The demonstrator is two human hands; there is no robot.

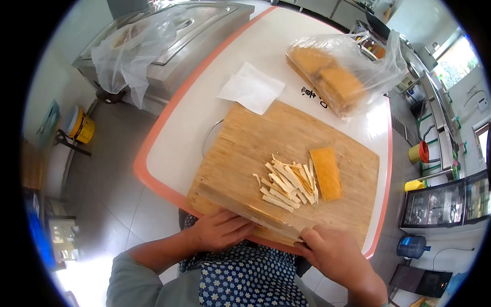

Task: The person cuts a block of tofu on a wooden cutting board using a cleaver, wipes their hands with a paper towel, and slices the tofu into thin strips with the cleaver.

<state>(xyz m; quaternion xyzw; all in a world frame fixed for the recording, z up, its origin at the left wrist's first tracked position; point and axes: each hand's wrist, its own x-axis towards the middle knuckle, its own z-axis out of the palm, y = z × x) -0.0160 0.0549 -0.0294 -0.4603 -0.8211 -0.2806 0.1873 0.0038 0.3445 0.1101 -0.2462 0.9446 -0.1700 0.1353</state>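
Note:
A wooden cutting board lies on the white table with a pink rim. Near its front edge is a long knife, its handle end in my right hand, whose fingers are closed round it. My left hand is beside the blade with its fingers together, over a brown-edged piece that is partly hidden by the blade. Pale cut strips form a loose pile mid-board. Just right of them lies a flat orange-brown slab.
A clear plastic bag with more orange-brown slabs stands at the table's back right. White paper overlaps the board's back corner. Beyond the table's left side is a steel counter with a crumpled plastic bag.

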